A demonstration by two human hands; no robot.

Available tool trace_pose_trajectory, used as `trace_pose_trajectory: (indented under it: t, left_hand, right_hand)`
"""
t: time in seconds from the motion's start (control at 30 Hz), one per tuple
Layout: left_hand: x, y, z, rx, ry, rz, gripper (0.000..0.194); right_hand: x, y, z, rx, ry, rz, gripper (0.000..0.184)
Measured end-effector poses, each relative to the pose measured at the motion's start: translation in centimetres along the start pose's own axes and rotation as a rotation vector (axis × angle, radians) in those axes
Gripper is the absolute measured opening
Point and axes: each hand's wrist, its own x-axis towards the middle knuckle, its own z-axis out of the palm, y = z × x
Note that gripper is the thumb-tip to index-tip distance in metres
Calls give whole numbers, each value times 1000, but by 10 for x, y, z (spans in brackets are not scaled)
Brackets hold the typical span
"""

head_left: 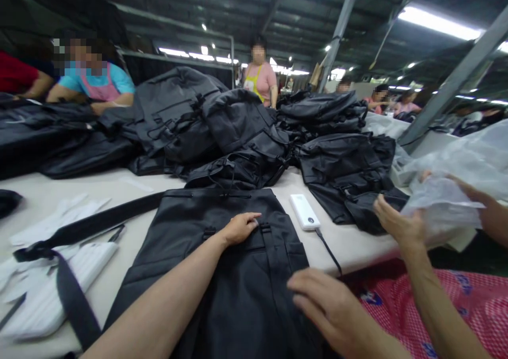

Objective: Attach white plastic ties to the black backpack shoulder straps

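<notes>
Our left hand (239, 229) lies flat on the black backpack (222, 290), our right hand (329, 311) open just beside it; it looks soft and light, best taken by its webbing strap (275, 274).

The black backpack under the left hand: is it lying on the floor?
No, the black backpack lies on a white table, with the left hand resting on it.
</notes>
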Motion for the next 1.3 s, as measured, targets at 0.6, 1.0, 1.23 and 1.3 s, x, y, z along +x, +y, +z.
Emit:
trace_pose_trajectory:
  t: [0.6,1.0,1.23,1.3]
  left_hand:
    - [-159,-73,-39,337,421,-253,35]
    - [-178,-73,-40,353,460,-211,33]
    - [-180,-73,-43,286,492,-205,30]
    - [-176,-72,-44,247,495,-207,30]
  right_hand:
    - [65,-25,177,81,-257,337,46]
    - [141,-96,242,11,-226,281,19]
    - [91,-107,209,381,41,43,15]
    - [76,-112,200,487,61,107,16]
